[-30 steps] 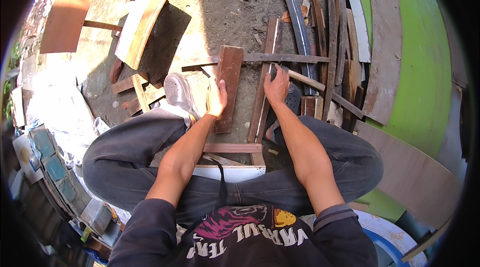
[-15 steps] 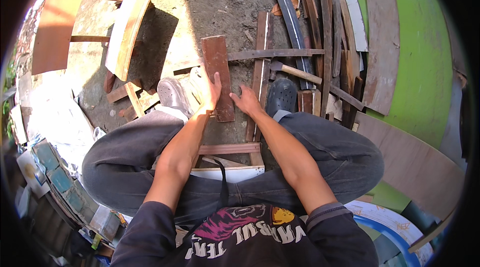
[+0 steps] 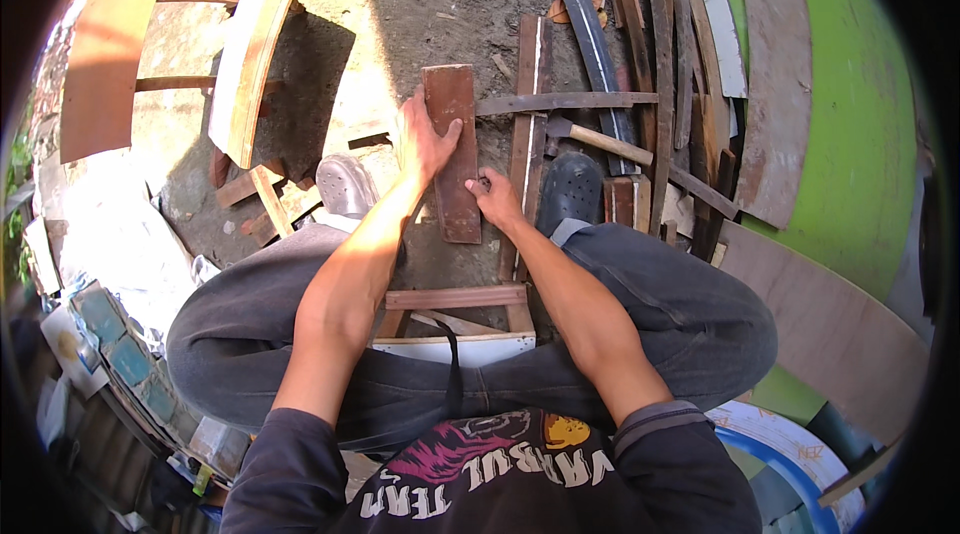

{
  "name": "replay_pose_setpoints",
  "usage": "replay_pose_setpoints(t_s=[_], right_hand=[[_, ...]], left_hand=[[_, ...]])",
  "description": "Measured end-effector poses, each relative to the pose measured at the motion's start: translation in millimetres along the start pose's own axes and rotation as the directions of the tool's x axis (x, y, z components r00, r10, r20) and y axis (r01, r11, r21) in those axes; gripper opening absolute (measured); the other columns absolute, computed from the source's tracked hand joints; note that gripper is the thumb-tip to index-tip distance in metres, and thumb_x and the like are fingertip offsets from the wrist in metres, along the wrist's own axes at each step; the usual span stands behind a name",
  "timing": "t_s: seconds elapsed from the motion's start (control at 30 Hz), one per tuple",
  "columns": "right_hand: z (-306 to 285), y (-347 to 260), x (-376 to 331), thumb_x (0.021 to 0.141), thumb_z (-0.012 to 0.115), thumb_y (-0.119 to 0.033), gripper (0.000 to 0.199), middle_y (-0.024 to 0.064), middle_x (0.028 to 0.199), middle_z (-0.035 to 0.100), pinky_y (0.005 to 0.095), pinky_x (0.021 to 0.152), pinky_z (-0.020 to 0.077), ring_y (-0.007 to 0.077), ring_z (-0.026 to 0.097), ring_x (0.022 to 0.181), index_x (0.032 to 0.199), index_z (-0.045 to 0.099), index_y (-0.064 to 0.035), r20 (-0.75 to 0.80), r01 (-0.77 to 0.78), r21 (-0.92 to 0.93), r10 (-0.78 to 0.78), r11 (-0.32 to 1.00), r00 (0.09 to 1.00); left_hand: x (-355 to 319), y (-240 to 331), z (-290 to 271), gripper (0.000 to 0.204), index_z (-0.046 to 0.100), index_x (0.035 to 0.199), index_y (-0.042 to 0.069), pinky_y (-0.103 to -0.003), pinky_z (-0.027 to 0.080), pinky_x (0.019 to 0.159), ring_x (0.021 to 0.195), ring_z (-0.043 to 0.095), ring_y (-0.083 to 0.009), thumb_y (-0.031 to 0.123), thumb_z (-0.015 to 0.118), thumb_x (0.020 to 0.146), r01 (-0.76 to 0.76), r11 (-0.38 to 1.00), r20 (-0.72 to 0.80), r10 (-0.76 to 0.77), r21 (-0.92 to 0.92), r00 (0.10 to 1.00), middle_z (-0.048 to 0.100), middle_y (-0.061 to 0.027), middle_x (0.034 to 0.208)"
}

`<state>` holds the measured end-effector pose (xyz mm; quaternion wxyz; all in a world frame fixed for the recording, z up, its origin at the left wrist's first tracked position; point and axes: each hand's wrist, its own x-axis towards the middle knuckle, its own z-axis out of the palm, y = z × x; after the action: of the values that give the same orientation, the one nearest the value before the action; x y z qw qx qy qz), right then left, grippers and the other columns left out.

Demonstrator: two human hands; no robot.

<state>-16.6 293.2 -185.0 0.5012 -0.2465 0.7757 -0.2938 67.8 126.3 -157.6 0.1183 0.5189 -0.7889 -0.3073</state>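
Between my feet a reddish-brown wooden board [image 3: 453, 159] stands lengthwise, its long sides running away from me. My left hand [image 3: 428, 141] holds it by the left edge, the thumb lying across the upper face and the fingers reaching round the side. My right hand [image 3: 497, 201] is curled at the lower right edge, thumb tip against the wood. A small dark spot shows between its thumb and forefinger, too small to make out. Beyond the right hand lies a claw-type hammer [image 3: 605, 144] with a pale wooden handle, resting among the wood strips.
A wooden frame [image 3: 455, 298] lies close before me. A dark plank with a white stripe [image 3: 528, 104] and a crossing strip [image 3: 570, 102] are right of the board. Several long strips lean near a green panel [image 3: 850, 124]. Curved wooden panels [image 3: 262, 54] stand at left.
The board has shifted slightly right in view. My right hand has closed in from beside the board to touch its edge, its fingers now curled. My left hand has kept its hold.
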Motion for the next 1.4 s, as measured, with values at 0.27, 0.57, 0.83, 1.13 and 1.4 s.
replay_pose_setpoints(t_s=[0.27, 0.57, 0.83, 1.13, 1.4], right_hand=[[-19, -3, 0, 0.088, 0.067, -0.025, 0.033, 0.0219, 0.099, 0.066, 0.0413, 0.083, 0.0484, 0.036, 0.064, 0.092, 0.11, 0.062, -0.0007, 0.034, 0.053, -0.043, -0.052, 0.998, 0.998], [-18, -7, -1, 0.088, 0.068, -0.025, 0.033, 0.0228, 0.101, 0.066, 0.0432, 0.082, 0.049, 0.0372, 0.064, 0.094, 0.109, 0.062, 0.0001, 0.032, 0.051, -0.043, -0.05, 0.998, 0.998], [-16, -11, -5, 0.087, 0.068, -0.026, 0.034, 0.0212, 0.097, 0.066, 0.0431, 0.079, 0.0495, 0.0356, 0.064, 0.089, 0.107, 0.062, 0.0005, 0.035, 0.054, 0.004, -0.054, 0.999, 0.998], [-27, -47, -18, 0.077, 0.073, -0.026, 0.033, 0.0169, 0.079, 0.064, 0.0403, 0.069, 0.0494, 0.0297, 0.064, 0.076, 0.091, 0.062, 0.0012, 0.06, 0.293, -0.086, -0.288, 0.952, 0.956], [-69, -108, -13, 0.073, 0.077, -0.043, 0.049, 0.0206, 0.101, 0.07, 0.0412, 0.085, 0.0514, 0.0346, 0.067, 0.096, 0.101, 0.07, -0.0027, 0.309, 0.261, -0.343, -0.154, 0.902, 0.939]], left_hand=[[-1, 10, 3, 0.094, 0.021, 0.147, -0.007, -0.047, 0.037, 0.106, 0.124, 0.044, -0.0429, 0.029, 0.074, 0.078, 0.108, 0.992, 0.048, -0.105, -0.064, 0.993, 0.04, -0.0304, 0.135], [1, 6, 16, 0.098, 0.014, 0.149, -0.009, -0.047, 0.034, 0.108, 0.126, 0.039, -0.0449, 0.028, 0.072, 0.079, 0.13, 0.991, 0.046, -0.129, -0.023, 0.991, 0.034, -0.0322, 0.138], [1, 5, 11, 0.096, 0.017, 0.147, -0.011, -0.046, 0.031, 0.111, 0.131, 0.036, -0.0453, 0.032, 0.07, 0.08, 0.139, 0.988, 0.037, -0.136, -0.073, 0.99, 0.035, -0.0336, 0.141], [6, 14, -30, 0.099, 0.027, 0.145, -0.01, -0.042, 0.034, 0.11, 0.129, 0.046, -0.0407, 0.04, 0.078, 0.077, 0.08, 0.896, -0.065, -0.121, -0.437, 0.991, 0.047, -0.031, 0.136], [2, -13, -93, 0.11, 0.022, 0.134, -0.016, -0.04, 0.045, 0.098, 0.115, 0.058, -0.0401, 0.057, 0.076, 0.073, 0.618, 0.753, -0.141, -0.653, -0.224, 0.744, 0.053, -0.0349, 0.126]])
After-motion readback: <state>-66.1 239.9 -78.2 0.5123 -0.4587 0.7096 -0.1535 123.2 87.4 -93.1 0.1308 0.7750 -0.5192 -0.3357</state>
